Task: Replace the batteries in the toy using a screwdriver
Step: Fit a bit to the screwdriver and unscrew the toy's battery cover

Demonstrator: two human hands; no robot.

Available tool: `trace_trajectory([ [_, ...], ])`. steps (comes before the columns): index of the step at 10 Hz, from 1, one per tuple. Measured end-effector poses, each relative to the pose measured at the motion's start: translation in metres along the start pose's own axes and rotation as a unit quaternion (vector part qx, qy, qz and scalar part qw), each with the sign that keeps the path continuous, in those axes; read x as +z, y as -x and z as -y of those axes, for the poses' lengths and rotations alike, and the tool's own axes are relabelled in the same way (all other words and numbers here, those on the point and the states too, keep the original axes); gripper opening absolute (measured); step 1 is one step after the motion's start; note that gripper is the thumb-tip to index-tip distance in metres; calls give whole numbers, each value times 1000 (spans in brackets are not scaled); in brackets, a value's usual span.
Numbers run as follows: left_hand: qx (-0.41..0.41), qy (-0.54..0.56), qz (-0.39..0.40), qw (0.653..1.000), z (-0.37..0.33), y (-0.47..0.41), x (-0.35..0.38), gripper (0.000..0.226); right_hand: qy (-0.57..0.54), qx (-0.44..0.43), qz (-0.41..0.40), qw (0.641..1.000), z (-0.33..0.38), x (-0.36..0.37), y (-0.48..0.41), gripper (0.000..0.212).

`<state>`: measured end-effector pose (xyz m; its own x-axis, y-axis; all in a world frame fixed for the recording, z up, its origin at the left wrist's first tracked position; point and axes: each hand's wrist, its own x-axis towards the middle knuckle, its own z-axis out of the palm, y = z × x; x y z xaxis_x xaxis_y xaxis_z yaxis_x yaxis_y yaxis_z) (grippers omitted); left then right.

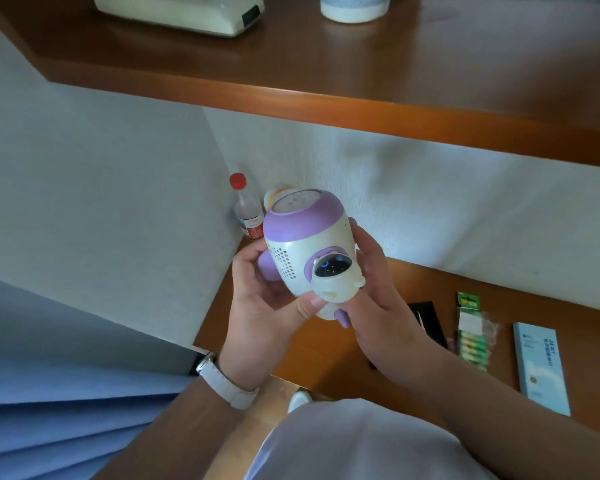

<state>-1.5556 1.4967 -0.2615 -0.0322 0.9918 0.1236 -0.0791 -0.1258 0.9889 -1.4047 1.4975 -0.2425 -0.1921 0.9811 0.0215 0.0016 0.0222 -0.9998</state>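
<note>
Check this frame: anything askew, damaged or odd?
Nothing looks damaged or spilled. Both hands, left and right, hold the purple-and-white toy tilted in the air. The battery pack lies unopened on the wooden surface; no screwdriver is clearly visible.

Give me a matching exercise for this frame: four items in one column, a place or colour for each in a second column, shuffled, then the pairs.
Things:
1. toy
2. battery pack
3. bottle
4. watch

Places or colours:
A. standing in the corner by the wall, red cap
B. white strap on the left wrist
C. held up between left hand and right hand
D. lying on the wooden surface, green, right of the hands

Pairs: 1-C, 2-D, 3-A, 4-B
</note>
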Motion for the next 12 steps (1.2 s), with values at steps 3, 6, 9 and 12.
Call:
trace_trajectory([
  [3, 40, -31, -7, 999, -11, -6, -9, 70, 66, -21, -2, 998, 8, 2, 0, 79],
  [6, 6, -59, -29, 998, -8, 3, -9, 83, -101, -7, -41, 994, 6, 14, -4, 51],
  [9, -40, -109, -36, 993, 7, 9, 1, 89, -155, 88, -11, 984, -7, 4, 0, 48],
  [12, -147, -117, -43, 981, 26, 14, 17, 82, -210, 167, -15, 963, -39, -6, -2, 81],
])
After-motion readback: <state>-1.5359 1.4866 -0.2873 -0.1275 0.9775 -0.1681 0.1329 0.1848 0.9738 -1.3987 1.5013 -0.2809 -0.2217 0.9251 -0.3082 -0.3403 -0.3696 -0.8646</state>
